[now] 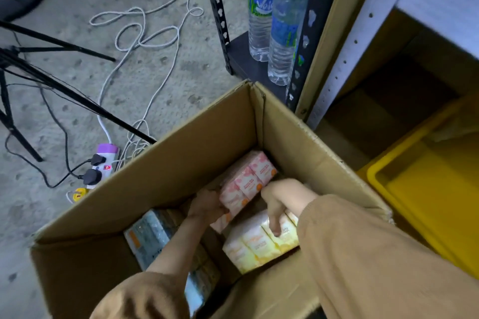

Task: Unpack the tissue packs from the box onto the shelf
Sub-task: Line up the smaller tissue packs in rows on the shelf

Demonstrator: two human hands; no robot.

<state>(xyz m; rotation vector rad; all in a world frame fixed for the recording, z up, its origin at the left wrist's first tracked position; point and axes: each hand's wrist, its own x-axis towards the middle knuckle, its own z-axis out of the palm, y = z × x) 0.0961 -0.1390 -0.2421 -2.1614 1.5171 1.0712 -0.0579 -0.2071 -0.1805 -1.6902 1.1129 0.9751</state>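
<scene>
Cardboard box [202, 153] left of shelf [363, 33]: left hand [207, 204] and right hand [281, 201] curl fingers around 1 pink tissue pack [248, 179]; right thumb touches yellow pack [256, 243].

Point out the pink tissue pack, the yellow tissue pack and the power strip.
pink tissue pack [247, 184], head view, on its top face.
yellow tissue pack [255, 243], head view, on its top face.
power strip [107, 149], head view, on its purple end.

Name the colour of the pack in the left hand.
Pink and white; the pack shows in the head view.
</scene>
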